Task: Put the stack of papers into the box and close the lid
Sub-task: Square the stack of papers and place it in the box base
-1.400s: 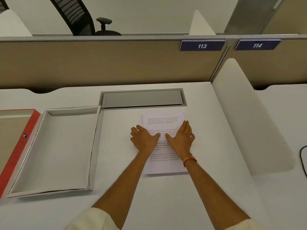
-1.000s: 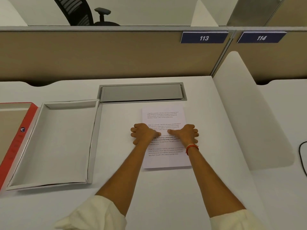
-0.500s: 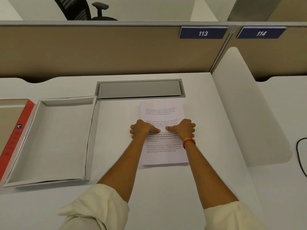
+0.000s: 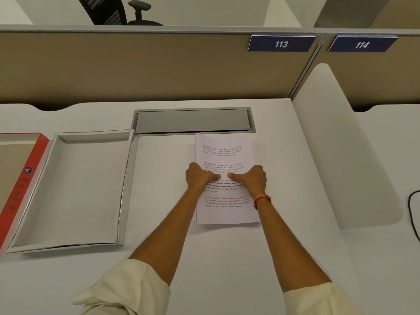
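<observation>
Both hands, left [image 4: 199, 178] and right [image 4: 251, 179], are curled onto the papers [image 4: 225, 153], thumbs pressed on top, fingers apparently tucked at the side edges. The papers lie flat on the desk [image 4: 227, 258], right of the open box [image 4: 127, 187], well apart. The pickup is judged in hand; next, a lift and carry left into the box is called for. The lid [image 4: 27, 173] lies left of the box.
</observation>
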`<state>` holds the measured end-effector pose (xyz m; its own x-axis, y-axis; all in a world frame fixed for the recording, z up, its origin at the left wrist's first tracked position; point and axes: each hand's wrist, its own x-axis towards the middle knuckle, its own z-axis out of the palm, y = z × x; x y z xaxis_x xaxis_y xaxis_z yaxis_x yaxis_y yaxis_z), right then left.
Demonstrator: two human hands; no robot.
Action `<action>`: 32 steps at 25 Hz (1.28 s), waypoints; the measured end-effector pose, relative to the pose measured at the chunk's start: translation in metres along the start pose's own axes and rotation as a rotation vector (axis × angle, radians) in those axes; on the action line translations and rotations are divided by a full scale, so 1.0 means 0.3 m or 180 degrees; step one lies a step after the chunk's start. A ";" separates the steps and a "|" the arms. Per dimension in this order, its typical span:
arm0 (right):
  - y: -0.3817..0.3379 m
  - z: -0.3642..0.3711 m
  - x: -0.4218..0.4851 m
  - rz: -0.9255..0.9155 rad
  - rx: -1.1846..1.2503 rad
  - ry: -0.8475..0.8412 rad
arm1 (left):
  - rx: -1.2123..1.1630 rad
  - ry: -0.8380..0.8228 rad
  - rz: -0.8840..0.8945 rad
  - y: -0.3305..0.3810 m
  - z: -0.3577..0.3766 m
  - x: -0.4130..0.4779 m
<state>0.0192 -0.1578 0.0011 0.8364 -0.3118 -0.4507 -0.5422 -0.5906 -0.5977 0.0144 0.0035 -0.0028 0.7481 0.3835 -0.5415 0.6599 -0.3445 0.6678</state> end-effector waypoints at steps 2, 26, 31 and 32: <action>-0.018 -0.003 -0.021 -0.0010 0.0001 0.0183 | -0.0123 0.0014 0.0044 0.001 -0.004 -0.010; -0.067 -0.025 -0.173 -0.1462 0.2677 0.1500 | -0.2238 0.1069 0.1944 0.062 -0.059 -0.237; -0.050 -0.014 -0.170 -0.1442 0.2588 0.1424 | -0.2141 0.1043 0.1903 0.033 -0.049 -0.237; -0.048 -0.016 -0.172 -0.1471 0.2582 0.1407 | -0.2112 0.1006 0.1911 0.028 -0.051 -0.236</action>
<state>-0.0156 -0.1367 0.0361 0.8425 -0.5246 0.1225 0.0859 -0.0938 -0.9919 -0.0340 -0.0134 0.0490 0.8319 0.5483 0.0853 -0.0761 -0.0395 0.9963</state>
